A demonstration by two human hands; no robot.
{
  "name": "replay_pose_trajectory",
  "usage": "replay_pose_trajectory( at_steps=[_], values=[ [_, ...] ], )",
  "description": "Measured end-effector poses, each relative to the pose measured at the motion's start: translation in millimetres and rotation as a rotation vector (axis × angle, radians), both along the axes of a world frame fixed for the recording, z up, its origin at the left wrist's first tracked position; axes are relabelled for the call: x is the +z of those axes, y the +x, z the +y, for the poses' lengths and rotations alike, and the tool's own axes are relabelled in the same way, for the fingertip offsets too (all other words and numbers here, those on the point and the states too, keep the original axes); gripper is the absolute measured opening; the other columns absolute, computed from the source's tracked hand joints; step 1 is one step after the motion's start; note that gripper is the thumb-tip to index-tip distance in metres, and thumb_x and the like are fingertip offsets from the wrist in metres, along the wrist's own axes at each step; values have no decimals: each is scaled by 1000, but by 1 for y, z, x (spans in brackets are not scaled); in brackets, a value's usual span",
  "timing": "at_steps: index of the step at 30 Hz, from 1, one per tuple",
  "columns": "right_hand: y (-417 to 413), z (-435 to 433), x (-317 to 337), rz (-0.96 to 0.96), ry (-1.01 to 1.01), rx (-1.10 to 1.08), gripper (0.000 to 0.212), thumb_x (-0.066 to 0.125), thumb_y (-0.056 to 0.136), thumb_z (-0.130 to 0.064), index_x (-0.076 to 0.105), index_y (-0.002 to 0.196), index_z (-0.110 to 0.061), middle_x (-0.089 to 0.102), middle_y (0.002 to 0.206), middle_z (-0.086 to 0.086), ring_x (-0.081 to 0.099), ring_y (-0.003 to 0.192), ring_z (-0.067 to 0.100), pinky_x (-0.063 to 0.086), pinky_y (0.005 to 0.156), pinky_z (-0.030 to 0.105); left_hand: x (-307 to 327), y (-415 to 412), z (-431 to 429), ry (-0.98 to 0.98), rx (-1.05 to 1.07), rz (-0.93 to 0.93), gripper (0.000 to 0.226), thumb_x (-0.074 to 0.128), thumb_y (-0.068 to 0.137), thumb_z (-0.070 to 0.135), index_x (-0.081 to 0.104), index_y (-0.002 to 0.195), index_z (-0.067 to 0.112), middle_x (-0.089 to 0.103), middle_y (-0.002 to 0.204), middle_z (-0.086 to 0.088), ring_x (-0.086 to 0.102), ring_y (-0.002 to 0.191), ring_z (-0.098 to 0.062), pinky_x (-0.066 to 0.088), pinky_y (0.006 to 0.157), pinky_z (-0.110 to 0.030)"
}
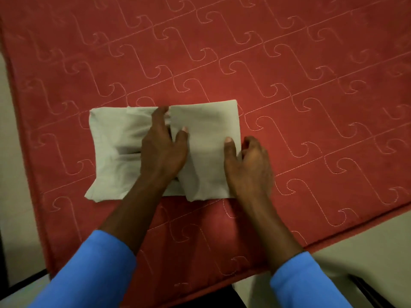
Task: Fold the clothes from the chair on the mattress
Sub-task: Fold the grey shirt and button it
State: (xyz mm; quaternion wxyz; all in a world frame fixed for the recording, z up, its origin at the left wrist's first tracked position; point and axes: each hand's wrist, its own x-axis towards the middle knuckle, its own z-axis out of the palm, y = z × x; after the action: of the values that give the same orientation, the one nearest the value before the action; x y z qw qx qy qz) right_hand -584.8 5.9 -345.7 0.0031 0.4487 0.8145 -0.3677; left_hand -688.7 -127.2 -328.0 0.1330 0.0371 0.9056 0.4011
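Your left grip [163,150] lies spread flat on the middle of the cloth [206,121]. Your right grip [249,165] pinches its right edge, thumb on top, fingers curled beside it. The cloth lies folded on the mattress [300,63], its long axis running left to right under both grips.

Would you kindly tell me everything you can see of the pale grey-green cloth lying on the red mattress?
The pale grey-green cloth is a soft, thin-looking fabric folded into a rough rectangle, lying flat on the red quilted mattress. Its right half is smooth, its left half creased with a flared lower corner. The left hand presses flat on its middle; the right hand pinches its right edge, thumb on top.
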Motion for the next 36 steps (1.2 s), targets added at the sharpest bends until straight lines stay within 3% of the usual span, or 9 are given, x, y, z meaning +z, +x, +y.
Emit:
replay_pose_trajectory(
  at_steps=[5, 10, 13, 16, 22, 25, 29, 34, 36],
  values=[
    [-7, -9, -8, 30, 93, 9, 59, 49, 93, -75, 52, 123, -24, 66, 109, -3, 65, 96, 24, 53, 82, 44, -16, -10, 8, -128, -128, 261, 58, 61, 101, 26, 39, 155, 29, 55, 135, -8, 56, 106, -14, 43, 83, -25],
    [-7, -8, -15, 9, 175, 49, 62, 45, 94, -78, 51, 116, -21, 68, 104, 3, 67, 91, 31, 51, 74, 43, -11, 4, -3, -434, -374, 515, 65, 54, 99, 53, 41, 154, 22, 36, 159, -13, 44, 139, -31, 49, 98, -49],
    [-6, -5, -16, 39, 149, 48, 61, 51, 92, -77, 54, 117, -21, 66, 107, 3, 65, 95, 30, 52, 77, 44, -26, 39, -23, -560, -746, 436, 86, 41, 97, 71, 21, 164, 21, 5, 173, -12, 11, 159, -32, 29, 119, -56],
    [-4, -4, -15, 67, 123, 39, 61, 59, 90, -74, 57, 118, -21, 61, 110, 3, 61, 98, 28, 51, 79, 44, -40, 61, -47, -591, -824, 365, 100, 35, 93, 80, 5, 166, 19, -8, 173, -13, -7, 160, -32, 17, 124, -61],
    [-3, -5, -13, 113, 67, 9, 55, 66, 89, -68, 59, 120, -22, 65, 104, -3, 63, 94, 21, 53, 80, 44, -39, 55, -40, -585, -740, 425, 91, 24, 98, 76, 9, 166, 16, -3, 173, -13, -4, 160, -31, 11, 121, -69],
    [-8, 2, -4, 170, -179, -72, 44, 80, 84, -54, 66, 114, -25, 74, 93, -10, 72, 82, 12, 60, 75, 41, -42, 52, -37, -597, -723, 371, 92, 18, 96, 79, 15, 166, 18, 5, 174, -9, 3, 161, -27, 13, 120, -68],
    [-19, 9, 27, 301, -748, -180, 27, 84, 86, -17, 72, 110, -13, 80, 97, 5, 78, 84, 23, 65, 73, 42, -6, 40, -28, -428, -491, 302, 77, 16, 97, 77, 51, 148, 31, 44, 160, 6, 40, 145, -17, 24, 116, -51],
    [-40, -39, 69, 447, -679, 54, 27, 74, 91, -5, 71, 115, -15, 79, 94, 0, 76, 83, 13, 63, 72, 32, 43, 6, -52, 438, -86, -189, 61, 37, 97, 68, 69, 126, 26, 73, 123, 9, 70, 110, -10, 56, 84, -24],
    [-52, -77, 73, 481, -548, 171, 32, 72, 90, -8, 69, 120, -18, 75, 91, -6, 71, 79, 5, 59, 66, 26, 61, -9, -68, 575, 53, -391, 55, 46, 94, 69, 70, 121, 27, 76, 117, 5, 74, 100, -15, 58, 73, -22]
  ],
)
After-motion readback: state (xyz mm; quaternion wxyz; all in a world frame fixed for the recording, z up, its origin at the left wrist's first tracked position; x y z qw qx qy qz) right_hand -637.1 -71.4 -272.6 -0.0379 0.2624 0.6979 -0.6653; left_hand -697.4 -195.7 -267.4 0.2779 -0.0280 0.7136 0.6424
